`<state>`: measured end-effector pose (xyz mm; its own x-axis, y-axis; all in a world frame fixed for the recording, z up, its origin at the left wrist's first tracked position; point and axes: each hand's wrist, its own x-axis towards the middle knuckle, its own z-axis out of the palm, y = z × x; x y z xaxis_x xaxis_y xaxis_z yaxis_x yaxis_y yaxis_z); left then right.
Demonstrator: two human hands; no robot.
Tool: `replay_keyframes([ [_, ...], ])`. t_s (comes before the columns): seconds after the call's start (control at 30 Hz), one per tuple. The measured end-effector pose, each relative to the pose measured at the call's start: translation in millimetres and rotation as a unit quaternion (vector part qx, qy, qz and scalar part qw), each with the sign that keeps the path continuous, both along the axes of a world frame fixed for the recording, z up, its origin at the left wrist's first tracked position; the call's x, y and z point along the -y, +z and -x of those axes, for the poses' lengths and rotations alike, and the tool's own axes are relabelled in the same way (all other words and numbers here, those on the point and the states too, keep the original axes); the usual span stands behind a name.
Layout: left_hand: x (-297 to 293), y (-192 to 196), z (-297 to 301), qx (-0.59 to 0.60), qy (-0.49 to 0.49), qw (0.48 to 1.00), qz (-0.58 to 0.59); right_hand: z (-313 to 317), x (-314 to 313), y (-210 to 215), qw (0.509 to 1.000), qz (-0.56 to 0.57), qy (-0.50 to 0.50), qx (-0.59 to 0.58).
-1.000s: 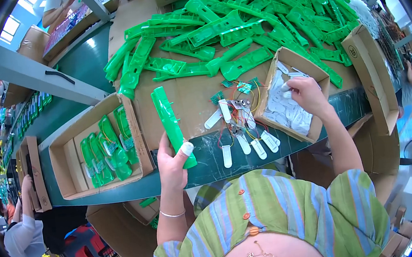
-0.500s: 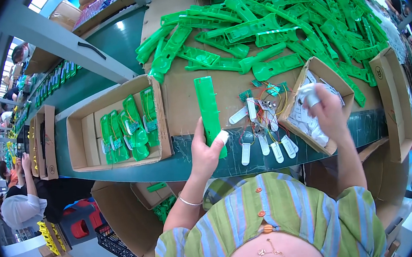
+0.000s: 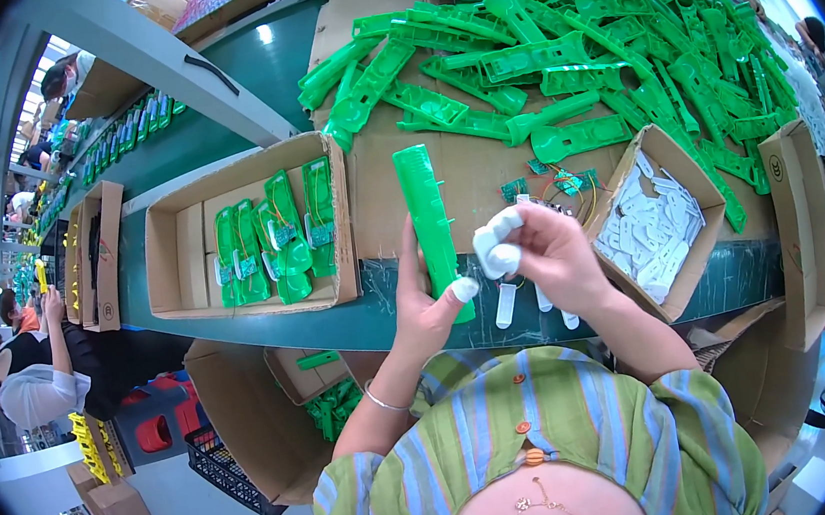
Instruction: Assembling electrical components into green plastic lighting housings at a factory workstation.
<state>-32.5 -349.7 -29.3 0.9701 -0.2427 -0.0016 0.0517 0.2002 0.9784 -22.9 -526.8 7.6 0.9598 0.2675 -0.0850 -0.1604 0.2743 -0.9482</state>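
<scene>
My left hand [image 3: 423, 315] grips a long green plastic shell [image 3: 427, 211] near its lower end, its thumb, in a white finger cover, lying along the edge. Just right of the shell, my right hand [image 3: 559, 260] has its covered fingertips pinched together. Whether a small white part sits in that pinch cannot be told, because the finger covers are white too. Partly hidden behind this hand are small green circuit boards [image 3: 569, 184] with thin wires and white tabs [image 3: 506, 305]. Beside it stands a cardboard box [image 3: 714, 231] of white plastic pieces [image 3: 653, 229].
At left, an open cardboard box [image 3: 240, 163] holds several green shells [image 3: 287, 235] with wired boards. A large heap of green shells [image 3: 552, 57] covers the far bench. A narrow carton [image 3: 797, 217] stands at right. A metal beam [image 3: 160, 58] crosses the far left. Other people work at left.
My right hand has come left from the box of white pieces to beside the green shell. The left hand still holds the shell, tilted slightly. The whole view has shifted a little.
</scene>
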Motion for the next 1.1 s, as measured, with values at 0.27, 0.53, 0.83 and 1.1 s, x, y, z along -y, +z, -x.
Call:
replay_keyframes([
  [0.27,6.4,2.6,3.5,0.098,-0.015,0.992,-0.082,0.0,-19.3,-3.6,1.000,-0.002,-0.007,0.019],
  [0.53,-19.0,-5.6,-9.7,-0.077,0.088,0.987,0.112,-53.8,30.5,27.3,0.964,0.193,-0.111,0.148],
  [0.83,-16.6,-9.6,-11.4,-0.083,0.070,0.991,0.081,-90.1,45.7,-13.7,0.717,0.660,0.057,0.216],
  [1.1,-24.0,2.9,-14.4,-0.022,0.113,0.993,0.037,-75.4,30.2,15.7,0.908,0.352,-0.002,0.228],
])
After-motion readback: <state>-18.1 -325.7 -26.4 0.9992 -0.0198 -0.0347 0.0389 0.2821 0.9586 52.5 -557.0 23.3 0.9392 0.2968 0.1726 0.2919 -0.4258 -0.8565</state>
